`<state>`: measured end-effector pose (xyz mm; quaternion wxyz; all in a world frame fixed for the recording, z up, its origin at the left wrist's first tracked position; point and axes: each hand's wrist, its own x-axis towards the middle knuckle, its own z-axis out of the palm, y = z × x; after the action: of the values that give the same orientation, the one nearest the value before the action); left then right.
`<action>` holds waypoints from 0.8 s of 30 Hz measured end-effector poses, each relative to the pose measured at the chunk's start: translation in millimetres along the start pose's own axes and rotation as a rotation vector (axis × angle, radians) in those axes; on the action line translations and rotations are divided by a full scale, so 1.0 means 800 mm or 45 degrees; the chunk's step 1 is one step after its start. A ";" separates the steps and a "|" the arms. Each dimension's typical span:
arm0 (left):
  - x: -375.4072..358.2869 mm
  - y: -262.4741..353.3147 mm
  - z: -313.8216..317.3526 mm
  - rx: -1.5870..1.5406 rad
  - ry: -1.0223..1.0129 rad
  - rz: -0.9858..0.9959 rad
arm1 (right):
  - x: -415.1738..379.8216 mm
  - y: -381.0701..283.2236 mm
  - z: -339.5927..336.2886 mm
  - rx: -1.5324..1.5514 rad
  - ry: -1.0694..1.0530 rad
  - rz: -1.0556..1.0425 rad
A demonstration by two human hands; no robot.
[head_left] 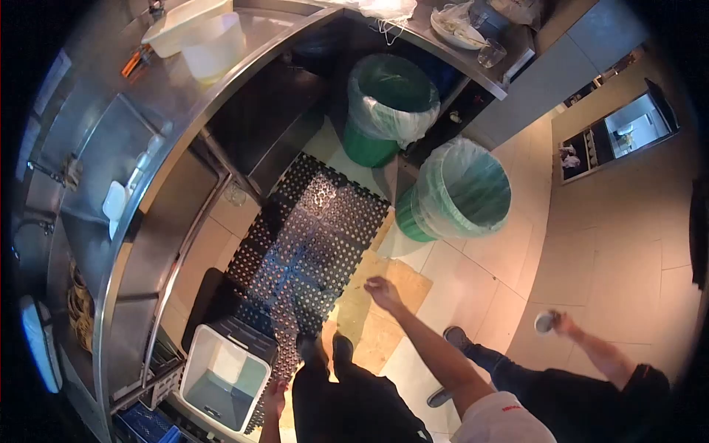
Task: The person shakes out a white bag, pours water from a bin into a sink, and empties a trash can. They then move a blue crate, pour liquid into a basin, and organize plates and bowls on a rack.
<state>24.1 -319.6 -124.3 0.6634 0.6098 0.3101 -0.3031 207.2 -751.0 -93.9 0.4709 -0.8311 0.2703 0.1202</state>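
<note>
My right hand (384,293) is stretched out over the floor, its fingers curled in with nothing visible in them. Two green bins (416,214) with clear plastic liners stand beyond it; the farther green bin (363,140) is partly under the counter. My left hand (275,399) hangs low at my side, fingers loosely extended and holding nothing I can see. It is just right of a white rectangular tub (260,367), which sits by a dark lid or panel (204,303).
A perforated black mat (317,221) covers the floor ahead. On my left run steel sinks and a counter (288,26) with white containers (214,48). On the right, a co-worker's hand (565,325) holds a small round object (545,322). A glass (490,53) lies near the counter end.
</note>
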 end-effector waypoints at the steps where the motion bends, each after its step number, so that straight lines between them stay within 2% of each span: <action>1: 0.011 0.012 0.008 0.019 -0.054 0.020 | 0.022 -0.044 -0.024 0.094 0.020 -0.025; 2: 0.014 0.031 0.024 0.126 0.018 0.035 | 0.062 -0.053 -0.037 0.039 0.071 -0.197; 3: 0.025 0.043 0.032 0.175 0.039 -0.009 | 0.111 -0.046 -0.037 0.292 0.138 -0.230; 4: 0.037 0.052 0.038 0.141 0.026 -0.023 | 0.129 -0.102 -0.071 0.179 0.123 -0.155; 5: 0.051 0.062 0.045 0.106 0.013 -0.038 | 0.176 -0.115 -0.088 0.063 0.199 -0.290; 6: 0.061 0.077 0.056 0.265 0.044 -0.017 | 0.223 -0.126 -0.105 -0.057 0.275 -0.421; 7: 0.079 0.087 0.057 0.266 0.039 -0.020 | 0.262 -0.151 -0.127 -0.159 0.335 -0.461; 8: 0.096 0.093 0.051 -0.069 -0.028 -0.139 | 0.300 -0.175 -0.148 -0.261 0.393 -0.493; 10: 0.146 0.122 0.068 -0.074 -0.005 -0.200 | 0.394 -0.202 -0.185 -0.421 0.525 -0.679; 11: 0.167 0.143 0.086 0.255 0.094 -0.147 | 0.444 -0.208 -0.201 -0.555 0.577 -0.717; 13: 0.204 0.193 0.099 0.404 0.051 -0.119 | 0.525 -0.224 -0.216 -0.958 0.710 -0.679; 14: 0.230 0.189 0.096 -0.328 0.035 -0.085 | 0.551 -0.242 -0.223 -1.141 0.764 -0.638; 15: 0.242 0.219 0.109 -0.309 0.045 -0.101 | 0.579 -0.254 -0.227 -1.132 0.750 -0.617; 17: 0.256 0.323 0.169 0.299 0.102 -0.210 | 0.620 -0.263 -0.234 -1.179 0.096 -0.161; 18: 0.272 0.322 0.166 0.203 -0.006 -0.113 | 0.630 -0.260 -0.231 -1.168 0.087 -0.140; 21: 0.297 0.361 0.186 0.207 -0.085 -0.078 | 0.639 -0.252 -0.229 -1.057 0.090 -0.152; 22: 0.305 0.364 0.180 0.366 -0.085 -0.071 | 0.628 -0.240 -0.222 -1.077 0.114 -0.316; 24: 0.308 0.394 0.196 0.340 -0.110 -0.068 | 0.594 -0.229 -0.214 -1.014 0.195 -0.559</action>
<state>430.3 -459.3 -110.9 0.5808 0.6707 0.2542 -0.3850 693.0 -980.6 -88.4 0.1079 -0.9914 0.0547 0.0502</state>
